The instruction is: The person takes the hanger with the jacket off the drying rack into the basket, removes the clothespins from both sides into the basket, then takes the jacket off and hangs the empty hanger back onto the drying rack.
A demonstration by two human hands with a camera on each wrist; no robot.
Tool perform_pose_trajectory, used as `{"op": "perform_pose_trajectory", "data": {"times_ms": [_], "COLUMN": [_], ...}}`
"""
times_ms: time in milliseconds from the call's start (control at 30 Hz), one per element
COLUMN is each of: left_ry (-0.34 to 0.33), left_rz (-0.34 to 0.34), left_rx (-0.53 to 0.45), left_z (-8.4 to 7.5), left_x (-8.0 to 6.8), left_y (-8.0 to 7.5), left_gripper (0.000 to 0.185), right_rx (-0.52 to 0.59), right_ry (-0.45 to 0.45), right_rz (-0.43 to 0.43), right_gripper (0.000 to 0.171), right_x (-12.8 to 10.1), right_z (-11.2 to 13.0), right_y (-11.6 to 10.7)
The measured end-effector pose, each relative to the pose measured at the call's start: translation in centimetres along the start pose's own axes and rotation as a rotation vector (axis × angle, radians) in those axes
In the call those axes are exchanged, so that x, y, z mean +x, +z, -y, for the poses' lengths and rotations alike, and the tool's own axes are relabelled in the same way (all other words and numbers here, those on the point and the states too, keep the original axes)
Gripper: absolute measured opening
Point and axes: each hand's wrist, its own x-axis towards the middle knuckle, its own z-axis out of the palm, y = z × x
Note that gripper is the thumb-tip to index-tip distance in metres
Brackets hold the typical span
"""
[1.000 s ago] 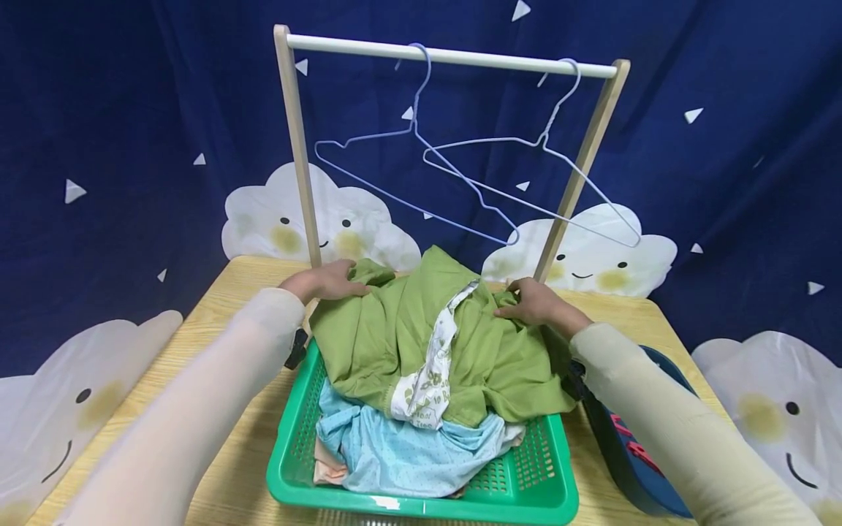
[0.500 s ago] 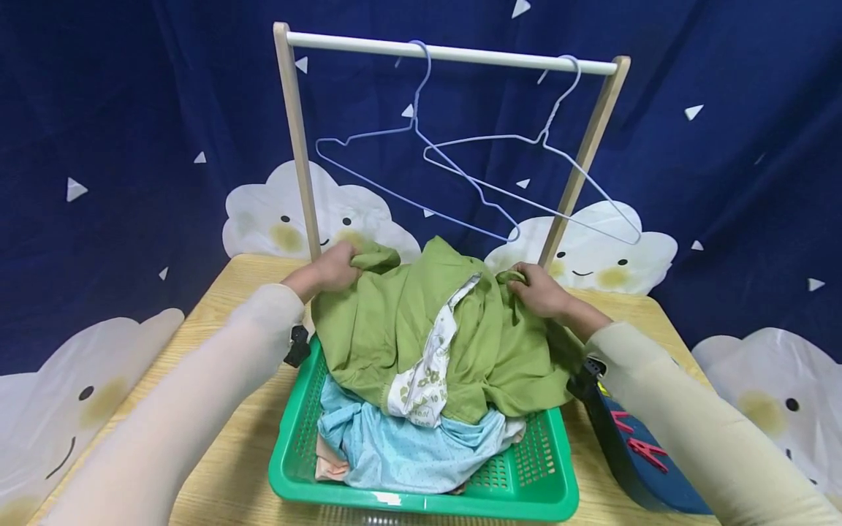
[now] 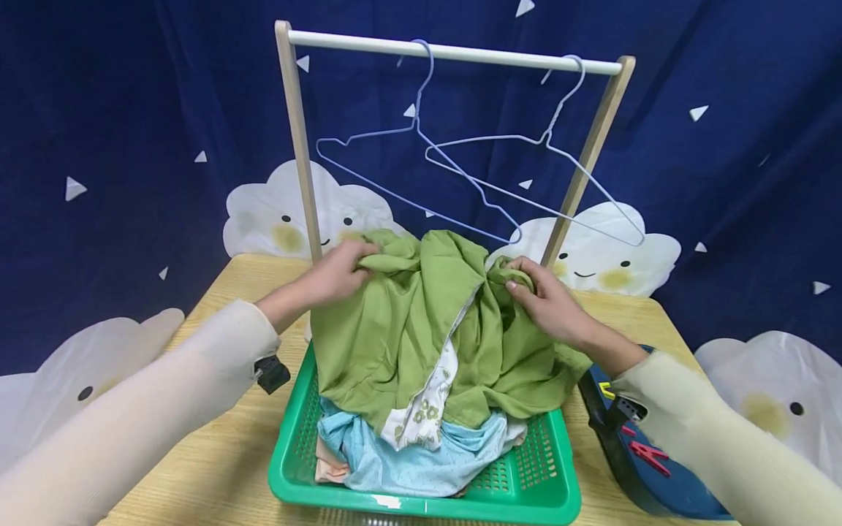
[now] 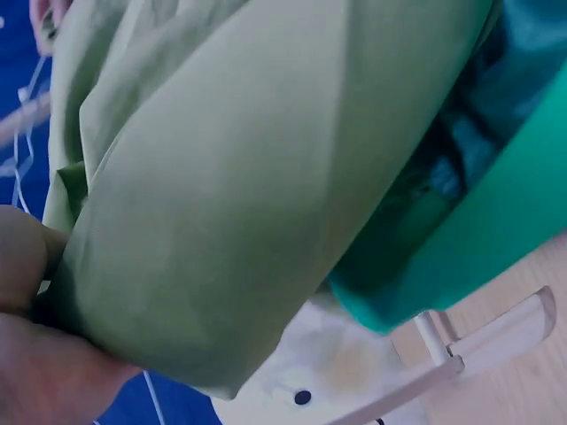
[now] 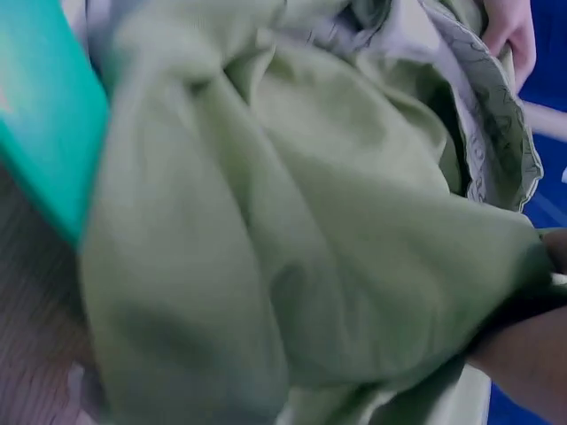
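A green garment point(image 3: 388, 336) with a white, flower-printed inner strip point(image 3: 430, 409) is bunched over the back half of a green plastic basket point(image 3: 421, 508). In the head view, my left hand point(image 3: 335, 276) pinches its upper left edge. On the other side my right hand point(image 3: 549, 301) grips a gathered fold at its upper right. The cloth hangs in folds between both hands, its lower part lying on a light blue dotted cloth point(image 3: 401, 464) in the basket. Up close in the left wrist view, finger and thumb hold the green fabric point(image 4: 221, 204). The right fingertips are mostly hidden in the right wrist view.
Behind the basket stands a rack with a white rail point(image 3: 368, 42). From it hang a blue-violet wire hanger point(image 3: 421, 212) and a paler hanger point(image 3: 500, 190). A dark blue bin point(image 3: 677, 486) with red clothespins point(image 3: 650, 458) sits right of the basket on the wooden table point(image 3: 217, 416).
Both hands have gone from lying on the garment to gripping its upper edge. They have lifted it slightly and drawn it toward me, and the white strip has shifted and folded.
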Motion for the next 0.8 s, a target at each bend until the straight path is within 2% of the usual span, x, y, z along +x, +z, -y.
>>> {"op": "perform_pose_trajectory", "data": {"times_ms": [133, 200, 267, 333, 433, 533, 600, 667, 800], "left_ry": [-0.024, -0.025, -0.021, -0.017, -0.046, -0.104, -0.154, -0.188, -0.215], "left_rz": [0.005, 0.043, 0.109, 0.205, 0.404, 0.617, 0.735, 0.825, 0.951], "left_rx": [-0.042, -0.059, -0.06, -0.036, 0.007, 0.059, 0.115, 0.184, 0.306], "left_z": [-1.3, -1.9, -2.6, -3.3, -4.3, -5.1, -5.6, -5.9, -6.1], "left_x": [-2.2, -3.3, -4.2, -5.0, -5.9, -6.4, -6.4, -6.4, -6.2], "left_y": [0.8, 1.5, 2.2, 2.9, 3.7, 4.0, 4.3, 4.6, 5.8], "left_gripper": [0.032, 0.037, 0.04, 0.041, 0.046, 0.062, 0.072, 0.08, 0.091], "right_rx": [-0.034, -0.073, -0.114, -0.14, -0.157, -0.194, -0.231, -0.277, -0.38], "right_ry": [-0.08, -0.092, -0.087, -0.082, -0.031, 0.027, 0.059, 0.093, 0.175], "right_rz": [0.082, 0.165, 0.263, 0.374, 0.54, 0.669, 0.736, 0.791, 0.9], "right_gripper": [0.017, 0.019, 0.023, 0.025, 0.027, 0.035, 0.042, 0.049, 0.051], "right_x": [-1.7, -2.5, -3.2, -3.7, -4.0, -4.0, -3.8, -3.4, -2.7], "right_z": [1.4, 2.0, 2.4, 2.8, 3.0, 2.9, 2.9, 3.0, 3.3], "right_y": [1.7, 2.5, 3.4, 4.1, 5.1, 5.8, 6.2, 6.6, 7.7]}}
